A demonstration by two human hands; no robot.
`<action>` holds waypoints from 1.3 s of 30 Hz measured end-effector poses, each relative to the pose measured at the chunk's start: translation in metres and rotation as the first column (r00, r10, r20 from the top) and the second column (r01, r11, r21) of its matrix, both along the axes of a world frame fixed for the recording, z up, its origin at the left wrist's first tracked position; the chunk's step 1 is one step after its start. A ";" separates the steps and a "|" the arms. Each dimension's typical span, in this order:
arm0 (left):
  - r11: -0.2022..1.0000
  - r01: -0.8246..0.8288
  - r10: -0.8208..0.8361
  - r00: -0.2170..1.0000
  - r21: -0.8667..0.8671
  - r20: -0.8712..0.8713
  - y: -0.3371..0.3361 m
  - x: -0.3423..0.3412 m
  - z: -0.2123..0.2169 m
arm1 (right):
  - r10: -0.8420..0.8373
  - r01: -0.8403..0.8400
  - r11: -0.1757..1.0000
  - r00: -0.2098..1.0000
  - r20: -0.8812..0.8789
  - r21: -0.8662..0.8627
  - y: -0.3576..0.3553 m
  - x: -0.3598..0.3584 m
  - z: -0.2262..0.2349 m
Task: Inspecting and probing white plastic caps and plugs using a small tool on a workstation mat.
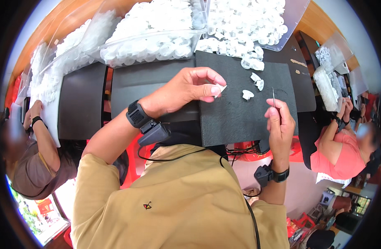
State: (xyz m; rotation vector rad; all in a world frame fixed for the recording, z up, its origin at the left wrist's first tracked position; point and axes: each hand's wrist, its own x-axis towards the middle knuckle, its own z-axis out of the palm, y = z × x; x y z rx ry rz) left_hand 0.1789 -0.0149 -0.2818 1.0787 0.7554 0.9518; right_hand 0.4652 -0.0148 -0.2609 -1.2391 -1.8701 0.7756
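Between the thumb and fingers of my left hand [201, 85] is a small white plastic part [220, 89], mostly hidden by the fingertips. My right hand [279, 118] pinches a thin pointed metal tool [274, 95] that stands upright; its exact kind is too small to tell. Both hands are over a dark grey mat [236, 120], the left at its left edge, the right near its right edge. Between them on the mat lie a loose white plastic part [247, 95] and another white part [257, 81] just beyond it.
Clear bins [147, 41] heaped with white parts stand along the far side. More white parts [244, 25] spill from a tilted bin onto the mat's far edge. A person [33, 166] sits at left, another [344, 149] at right. Cables [240, 149] hang below the mat.
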 end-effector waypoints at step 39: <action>0.975 -0.220 0.215 0.946 -0.007 0.241 0.019 0.017 -0.047 | 0.166 -0.303 0.895 0.908 -0.385 -0.328 0.053 -0.086 -0.022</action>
